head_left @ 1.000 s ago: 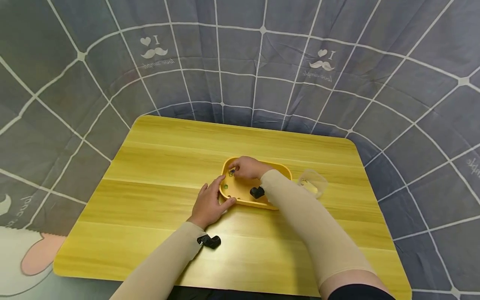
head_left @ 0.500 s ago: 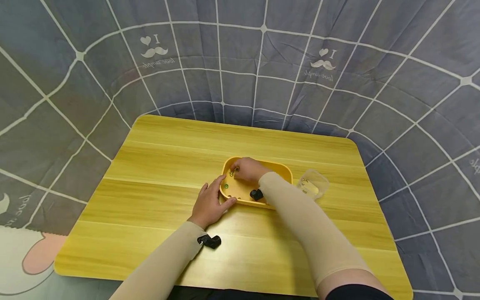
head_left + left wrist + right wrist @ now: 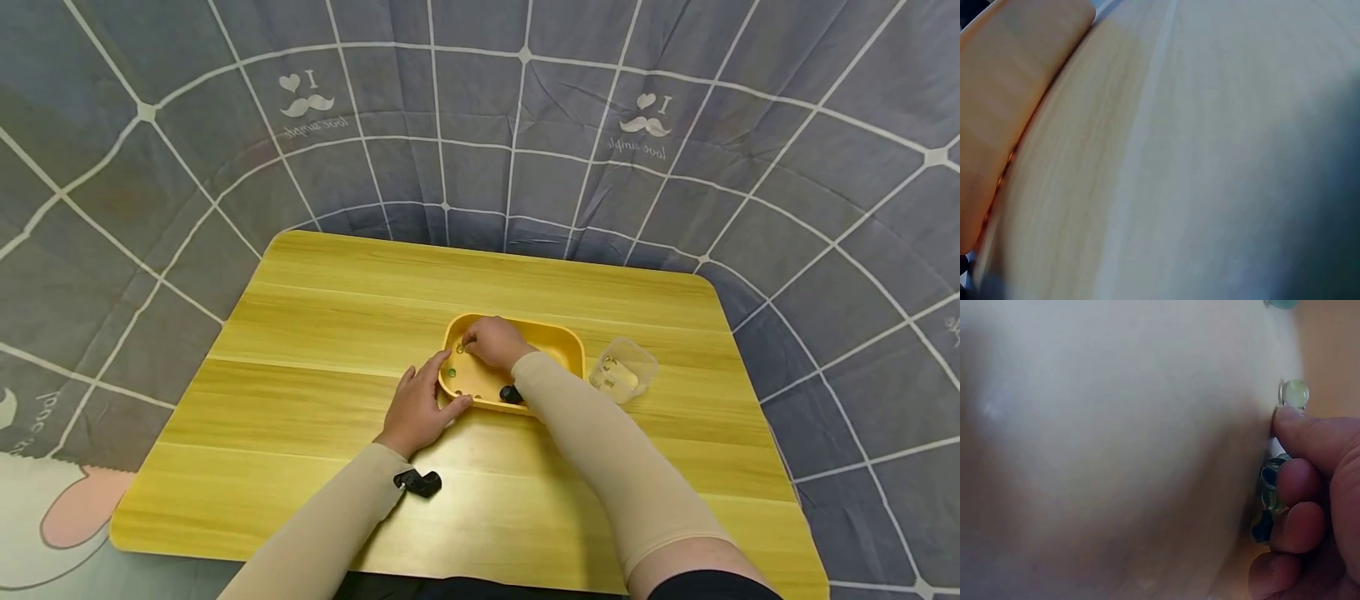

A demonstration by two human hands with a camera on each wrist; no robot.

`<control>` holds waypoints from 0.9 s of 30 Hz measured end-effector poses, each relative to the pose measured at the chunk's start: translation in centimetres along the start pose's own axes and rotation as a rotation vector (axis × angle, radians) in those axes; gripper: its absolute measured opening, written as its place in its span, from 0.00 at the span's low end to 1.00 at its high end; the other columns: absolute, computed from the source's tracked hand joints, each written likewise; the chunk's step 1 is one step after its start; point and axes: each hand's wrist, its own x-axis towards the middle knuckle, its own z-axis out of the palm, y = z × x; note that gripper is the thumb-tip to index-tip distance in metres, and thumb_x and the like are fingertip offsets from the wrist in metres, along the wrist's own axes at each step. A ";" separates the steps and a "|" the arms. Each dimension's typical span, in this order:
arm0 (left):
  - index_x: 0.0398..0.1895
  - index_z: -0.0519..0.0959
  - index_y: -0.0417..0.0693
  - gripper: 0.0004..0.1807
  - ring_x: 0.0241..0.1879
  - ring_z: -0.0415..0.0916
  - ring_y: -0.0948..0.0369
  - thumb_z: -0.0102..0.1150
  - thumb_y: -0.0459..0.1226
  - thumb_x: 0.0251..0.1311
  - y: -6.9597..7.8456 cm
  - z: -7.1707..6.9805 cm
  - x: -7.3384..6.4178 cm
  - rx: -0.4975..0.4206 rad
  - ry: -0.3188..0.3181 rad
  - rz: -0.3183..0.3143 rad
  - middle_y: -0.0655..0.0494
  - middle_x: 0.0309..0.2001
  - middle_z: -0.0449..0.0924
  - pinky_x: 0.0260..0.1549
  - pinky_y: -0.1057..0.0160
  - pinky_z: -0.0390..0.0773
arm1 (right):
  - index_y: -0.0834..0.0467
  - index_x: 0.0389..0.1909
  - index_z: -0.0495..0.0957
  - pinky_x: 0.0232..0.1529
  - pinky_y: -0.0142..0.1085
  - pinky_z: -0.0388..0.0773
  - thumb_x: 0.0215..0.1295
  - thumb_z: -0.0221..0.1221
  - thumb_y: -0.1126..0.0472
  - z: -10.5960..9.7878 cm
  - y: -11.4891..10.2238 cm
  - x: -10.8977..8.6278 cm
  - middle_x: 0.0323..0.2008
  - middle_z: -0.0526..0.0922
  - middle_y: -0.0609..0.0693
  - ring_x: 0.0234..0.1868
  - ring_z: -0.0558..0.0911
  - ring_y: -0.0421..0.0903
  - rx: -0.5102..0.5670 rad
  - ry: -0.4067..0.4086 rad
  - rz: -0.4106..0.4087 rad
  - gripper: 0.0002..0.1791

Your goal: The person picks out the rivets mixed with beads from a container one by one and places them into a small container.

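A yellow tray [image 3: 557, 337] with rounded corners sits mid-table in the head view. My left hand [image 3: 418, 410] rests against its left end, index finger and thumb spread along the rim. Inside the tray is my right hand [image 3: 497, 342], fingers curled. The right wrist view shows several glass marbles, including a dark blue marble [image 3: 1263, 526], held at the curled fingers. The thumb tip is right at a pale clear marble [image 3: 1295, 394]. A green marble [image 3: 452, 372] lies near the tray's left wall. The palm side of my right hand is partly hidden.
A clear plastic box [image 3: 636, 360] with a few small marbles in it stands just right of the tray, beside my right forearm. The wooden table [image 3: 337, 300] has rounded corners. A grey checked curtain [image 3: 480, 108] surrounds its far side.
My right hand has shifted slightly right inside the tray. A dark blue marble showing at its fingertips a second ago is now hidden in the head view. My left hand stays put.
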 end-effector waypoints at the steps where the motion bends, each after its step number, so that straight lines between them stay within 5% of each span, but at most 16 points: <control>1: 0.71 0.45 0.72 0.45 0.66 0.60 0.62 0.50 0.67 0.52 0.0 0.0 0.0 -0.001 0.002 0.001 0.62 0.67 0.62 0.69 0.49 0.48 | 0.45 0.37 0.84 0.52 0.37 0.75 0.63 0.57 0.53 0.0 0.0 0.0 0.37 0.84 0.38 0.42 0.80 0.41 -0.003 0.003 -0.001 0.08; 12: 0.71 0.45 0.72 0.45 0.66 0.61 0.62 0.46 0.70 0.51 -0.2 0.1 0.0 0.010 0.003 0.001 0.63 0.66 0.63 0.69 0.49 0.48 | 0.48 0.34 0.83 0.39 0.32 0.75 0.63 0.57 0.55 -1.1 0.5 -1.0 0.33 0.82 0.39 0.33 0.77 0.40 0.130 -0.010 -0.030 0.07; 19: 0.71 0.46 0.71 0.45 0.65 0.62 0.61 0.47 0.69 0.51 -0.1 0.1 0.1 0.012 0.009 0.006 0.61 0.66 0.64 0.69 0.49 0.49 | 0.52 0.33 0.81 0.26 0.33 0.74 0.62 0.56 0.55 -3.8 1.3 -2.7 0.28 0.82 0.45 0.24 0.76 0.43 0.275 -0.020 0.047 0.07; 27: 0.71 0.45 0.73 0.45 0.65 0.62 0.62 0.50 0.68 0.51 -0.1 0.2 0.3 0.006 -0.001 -0.012 0.62 0.66 0.64 0.69 0.51 0.48 | 0.50 0.30 0.78 0.28 0.35 0.72 0.60 0.56 0.59 -7.3 3.4 -5.5 0.28 0.80 0.46 0.26 0.74 0.46 0.295 0.054 0.086 0.03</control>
